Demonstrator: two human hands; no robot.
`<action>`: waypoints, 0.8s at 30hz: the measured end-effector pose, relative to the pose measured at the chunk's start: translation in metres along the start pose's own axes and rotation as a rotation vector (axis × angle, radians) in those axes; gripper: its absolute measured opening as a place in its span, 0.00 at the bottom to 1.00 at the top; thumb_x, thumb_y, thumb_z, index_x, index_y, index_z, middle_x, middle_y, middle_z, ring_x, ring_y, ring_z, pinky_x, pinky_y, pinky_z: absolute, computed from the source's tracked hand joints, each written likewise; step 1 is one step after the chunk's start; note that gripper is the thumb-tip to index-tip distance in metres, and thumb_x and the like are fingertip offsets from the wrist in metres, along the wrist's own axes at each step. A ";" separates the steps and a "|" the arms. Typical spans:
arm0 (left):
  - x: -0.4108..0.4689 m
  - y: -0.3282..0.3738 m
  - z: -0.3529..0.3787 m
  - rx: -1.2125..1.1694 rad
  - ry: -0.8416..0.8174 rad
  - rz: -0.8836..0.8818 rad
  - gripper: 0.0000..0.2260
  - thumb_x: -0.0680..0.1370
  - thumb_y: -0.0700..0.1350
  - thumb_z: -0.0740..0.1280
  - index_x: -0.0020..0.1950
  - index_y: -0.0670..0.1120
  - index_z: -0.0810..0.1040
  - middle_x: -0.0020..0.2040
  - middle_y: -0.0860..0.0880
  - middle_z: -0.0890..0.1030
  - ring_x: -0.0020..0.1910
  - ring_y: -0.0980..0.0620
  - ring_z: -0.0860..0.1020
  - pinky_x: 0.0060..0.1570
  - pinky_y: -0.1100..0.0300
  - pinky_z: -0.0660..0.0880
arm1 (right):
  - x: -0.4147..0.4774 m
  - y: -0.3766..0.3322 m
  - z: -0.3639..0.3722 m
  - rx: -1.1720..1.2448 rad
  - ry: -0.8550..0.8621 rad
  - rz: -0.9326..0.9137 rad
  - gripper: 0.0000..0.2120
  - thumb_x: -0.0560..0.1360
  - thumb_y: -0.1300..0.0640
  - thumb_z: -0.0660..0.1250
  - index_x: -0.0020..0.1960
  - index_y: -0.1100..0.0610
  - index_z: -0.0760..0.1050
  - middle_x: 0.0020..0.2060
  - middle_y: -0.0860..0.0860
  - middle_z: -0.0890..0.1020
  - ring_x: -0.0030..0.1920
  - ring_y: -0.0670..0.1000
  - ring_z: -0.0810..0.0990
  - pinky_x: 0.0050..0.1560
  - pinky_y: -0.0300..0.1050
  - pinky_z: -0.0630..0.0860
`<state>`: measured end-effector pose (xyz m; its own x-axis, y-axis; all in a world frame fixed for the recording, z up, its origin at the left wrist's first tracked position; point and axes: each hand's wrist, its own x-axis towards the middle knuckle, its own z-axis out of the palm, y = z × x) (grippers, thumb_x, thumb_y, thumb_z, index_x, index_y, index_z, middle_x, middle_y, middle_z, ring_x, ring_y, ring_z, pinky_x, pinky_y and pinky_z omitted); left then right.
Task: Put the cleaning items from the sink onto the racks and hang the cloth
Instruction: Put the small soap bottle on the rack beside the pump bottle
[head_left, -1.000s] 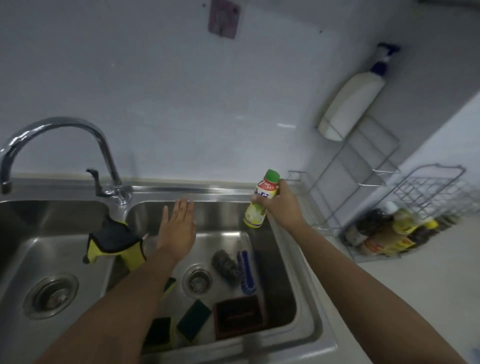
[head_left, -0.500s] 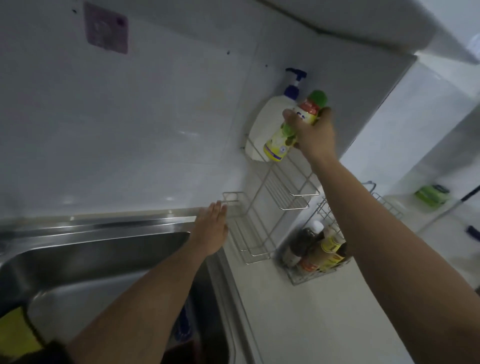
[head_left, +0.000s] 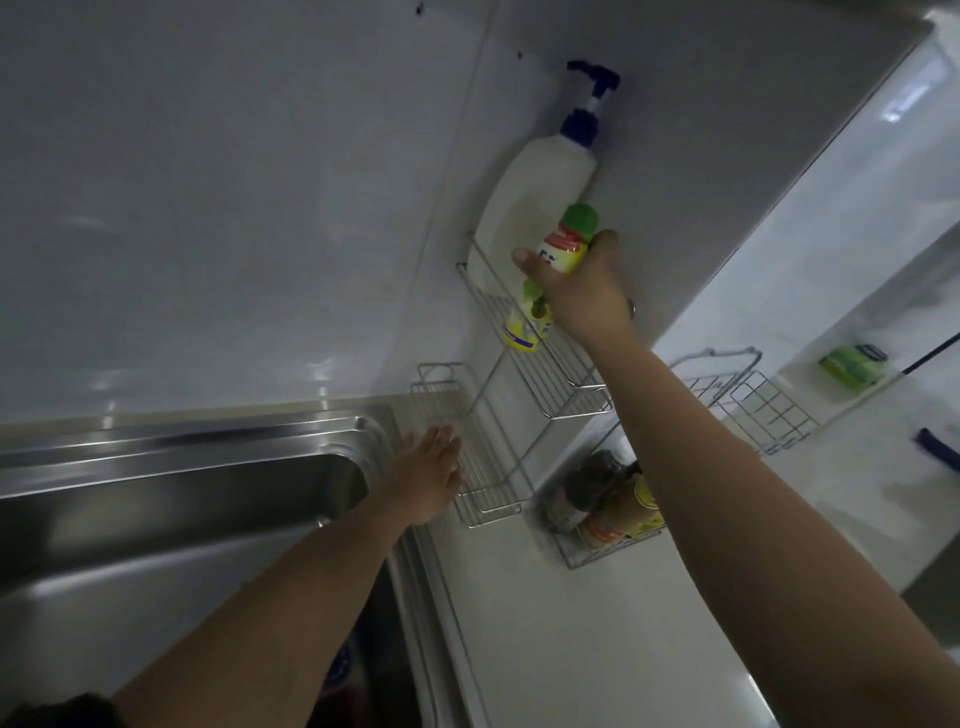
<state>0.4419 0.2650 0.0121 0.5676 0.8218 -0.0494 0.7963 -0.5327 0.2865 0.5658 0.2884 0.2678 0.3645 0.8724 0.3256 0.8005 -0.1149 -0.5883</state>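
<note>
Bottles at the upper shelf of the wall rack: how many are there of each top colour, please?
Blue-pump bottle: 1
Green-cap bottle: 1, held by the right hand
Total: 2

I see jars (head_left: 613, 506) crowded in a wire basket (head_left: 587, 555) on the counter (head_left: 571, 649). A green sponge (head_left: 852, 368) sits on a ledge at the right.

The right hand (head_left: 582, 291) grips a small yellow green-capped bottle (head_left: 563, 249), its base seemingly in the upper wire rack (head_left: 545, 364), at five o'clock from a white pump bottle (head_left: 535, 208). The left hand (head_left: 426, 478) hovers flat by the sink (head_left: 208, 457) rim, at seven o'clock of that rack.
</note>
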 end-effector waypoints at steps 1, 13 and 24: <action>0.001 -0.001 0.001 -0.021 0.007 0.007 0.38 0.72 0.60 0.33 0.77 0.43 0.52 0.79 0.43 0.49 0.78 0.45 0.49 0.74 0.45 0.49 | 0.001 0.002 0.001 -0.004 -0.020 -0.002 0.33 0.68 0.31 0.66 0.57 0.55 0.61 0.48 0.51 0.81 0.49 0.56 0.81 0.52 0.48 0.70; -0.002 -0.010 0.000 -0.046 0.058 0.076 0.42 0.68 0.62 0.30 0.78 0.44 0.49 0.79 0.43 0.47 0.78 0.45 0.45 0.74 0.45 0.44 | 0.012 0.003 0.003 0.246 -0.206 0.012 0.26 0.62 0.46 0.74 0.54 0.49 0.64 0.45 0.47 0.79 0.50 0.54 0.83 0.53 0.61 0.80; 0.002 -0.015 0.003 -0.025 0.044 0.089 0.44 0.68 0.69 0.28 0.78 0.46 0.44 0.79 0.45 0.41 0.77 0.48 0.40 0.74 0.49 0.39 | 0.027 -0.003 0.028 0.332 -0.103 -0.023 0.21 0.69 0.54 0.75 0.55 0.52 0.66 0.47 0.49 0.81 0.48 0.53 0.83 0.51 0.59 0.82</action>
<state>0.4317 0.2737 0.0050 0.6259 0.7797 0.0195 0.7371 -0.5995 0.3120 0.5596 0.3258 0.2581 0.2849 0.9183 0.2749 0.6032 0.0511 -0.7959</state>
